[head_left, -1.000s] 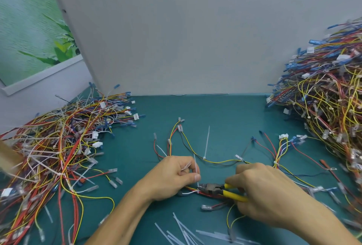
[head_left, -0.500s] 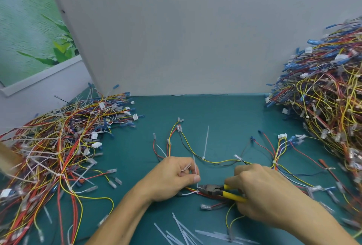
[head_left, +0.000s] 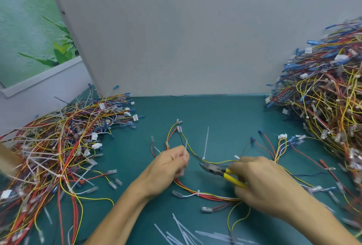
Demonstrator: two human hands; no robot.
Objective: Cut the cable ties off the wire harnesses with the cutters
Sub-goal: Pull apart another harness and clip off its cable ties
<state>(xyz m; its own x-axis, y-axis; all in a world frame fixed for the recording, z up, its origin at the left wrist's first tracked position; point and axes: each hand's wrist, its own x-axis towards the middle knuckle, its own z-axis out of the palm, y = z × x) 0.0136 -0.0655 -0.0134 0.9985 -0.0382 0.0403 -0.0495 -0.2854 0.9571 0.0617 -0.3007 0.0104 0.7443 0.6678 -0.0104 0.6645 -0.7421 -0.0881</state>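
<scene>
Two hands work over the teal desk (head_left: 215,111). The left hand (head_left: 168,168) is curled, pinching one pale, translucent cable tie (head_left: 185,147), which is blurred. The right hand (head_left: 260,184) is wrapped round the yellow handles of the one pair of cutters (head_left: 214,170), dark pointed nose aimed left, over the wire harness (head_left: 205,195) of thin red, yellow and white strands lying between both hands. One upright tie (head_left: 206,142) stands stiff on it. Two tangled heaps flank them, the left heap (head_left: 58,146) and the right heap (head_left: 323,107); several flat cut strips (head_left: 186,233) lie nearest
</scene>
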